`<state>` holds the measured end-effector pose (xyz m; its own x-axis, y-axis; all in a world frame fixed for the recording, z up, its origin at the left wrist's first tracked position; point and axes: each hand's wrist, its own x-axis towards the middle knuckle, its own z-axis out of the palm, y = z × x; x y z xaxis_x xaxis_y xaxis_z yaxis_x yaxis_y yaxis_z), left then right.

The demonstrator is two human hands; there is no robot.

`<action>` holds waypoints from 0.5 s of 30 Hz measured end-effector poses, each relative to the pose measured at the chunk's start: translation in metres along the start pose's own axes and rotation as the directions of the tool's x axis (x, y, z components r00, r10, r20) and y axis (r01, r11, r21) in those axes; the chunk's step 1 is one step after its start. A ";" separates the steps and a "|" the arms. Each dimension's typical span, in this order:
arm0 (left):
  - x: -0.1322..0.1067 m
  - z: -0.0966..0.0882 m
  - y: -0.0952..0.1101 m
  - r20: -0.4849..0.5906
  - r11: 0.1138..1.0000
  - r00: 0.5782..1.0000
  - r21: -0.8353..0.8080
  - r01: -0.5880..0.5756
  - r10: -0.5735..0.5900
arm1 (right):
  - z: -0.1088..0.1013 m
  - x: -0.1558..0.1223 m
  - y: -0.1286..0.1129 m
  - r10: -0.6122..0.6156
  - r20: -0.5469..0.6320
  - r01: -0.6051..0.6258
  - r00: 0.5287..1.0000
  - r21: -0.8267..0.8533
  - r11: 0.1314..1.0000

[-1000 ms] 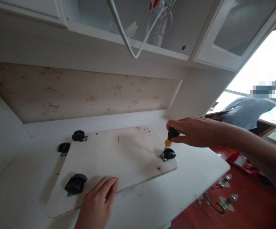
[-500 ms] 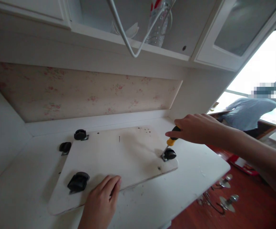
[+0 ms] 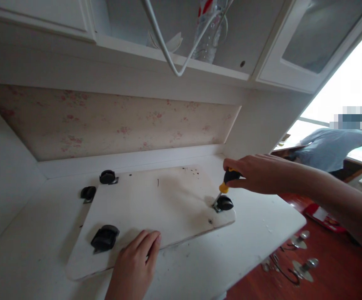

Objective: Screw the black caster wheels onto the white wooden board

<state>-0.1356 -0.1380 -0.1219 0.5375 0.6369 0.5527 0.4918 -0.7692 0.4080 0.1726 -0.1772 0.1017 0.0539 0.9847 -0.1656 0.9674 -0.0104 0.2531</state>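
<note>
My right hand (image 3: 249, 171) is closed around the black and yellow handle of a screwdriver (image 3: 223, 187). The screwdriver slants down, its shaft reaching the metal plate of a black caster wheel (image 3: 225, 203) at the right end of a white board (image 3: 165, 208). My left hand (image 3: 138, 254) is closed over the board's near edge, fingers bent on its top; the underside of the grip is hidden. At the board's left end are a black caster (image 3: 105, 238) in front and another caster (image 3: 107, 177) at the back corner. One more caster (image 3: 88, 193) is just past the left edge.
The board lies on a white tabletop (image 3: 262, 221) below an open cabinet shelf (image 3: 131, 48) with a plastic bottle (image 3: 208, 37). A white cable (image 3: 176, 73) hangs in front. At right, a person (image 3: 330, 148) bends by a window; metal-based objects (image 3: 305, 266) are on the red floor.
The right hand has turned slightly on the screwdriver handle, with its fingers placed differently. My left hand stays on the board's edge. The whole view has shifted a little.
</note>
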 end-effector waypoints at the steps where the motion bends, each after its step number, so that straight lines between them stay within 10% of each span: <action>1: 0.000 0.001 0.000 0.003 1.000 1.000 0.000 0.002 -0.002 | 0.000 0.001 -0.001 0.067 -0.026 -0.069 0.997 -0.079 0.994; 8: -0.001 0.003 -0.002 -0.002 1.000 1.000 -0.007 0.012 -0.012 | 0.000 0.000 -0.002 -0.026 -0.022 0.027 0.999 0.025 0.999; 15: -0.004 -0.003 0.002 0.001 0.999 0.999 0.012 -0.034 0.034 | 0.000 0.004 -0.013 0.142 -0.098 -0.157 0.985 -0.165 0.974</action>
<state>-0.1386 -0.1420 -0.1215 0.5546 0.6107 0.5652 0.4817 -0.7895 0.3803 0.1608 -0.1728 0.0974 0.1665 0.9855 -0.0340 0.8924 -0.1360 0.4302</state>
